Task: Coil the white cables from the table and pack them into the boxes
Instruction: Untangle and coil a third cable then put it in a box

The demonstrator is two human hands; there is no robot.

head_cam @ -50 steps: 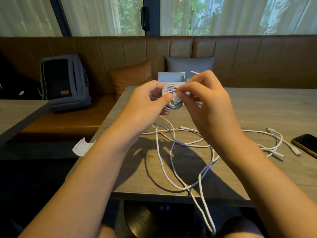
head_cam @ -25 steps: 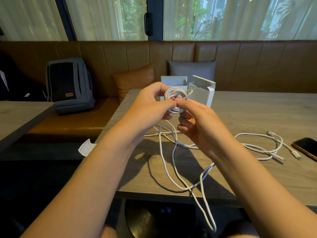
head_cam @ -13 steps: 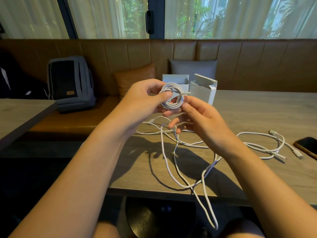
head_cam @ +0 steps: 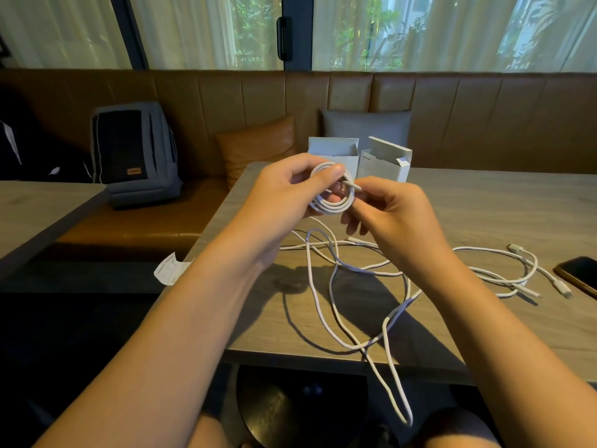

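My left hand (head_cam: 284, 192) grips a small coil of white cable (head_cam: 331, 205) above the table, thumb on top of the loops. My right hand (head_cam: 387, 211) pinches the coil's plug end (head_cam: 350, 185) at the coil's right side. Loose white cables (head_cam: 336, 279) sprawl over the wooden table (head_cam: 484, 202) below my hands, and one loop hangs over the near edge. Another loose cable (head_cam: 517, 266) with plugs lies to the right. Two open white boxes (head_cam: 334, 150) (head_cam: 386, 163) stand upright at the table's far edge, just behind my hands.
A dark phone (head_cam: 580, 274) lies at the table's right edge. A paper slip (head_cam: 169, 270) sticks out at the left edge. A grey backpack (head_cam: 134, 153) and cushions sit on the brown bench behind. A second table (head_cam: 42, 211) is at the left.
My right hand rose from below the coil to its right side and now pinches the plug end. My left hand kept hold of the coil.
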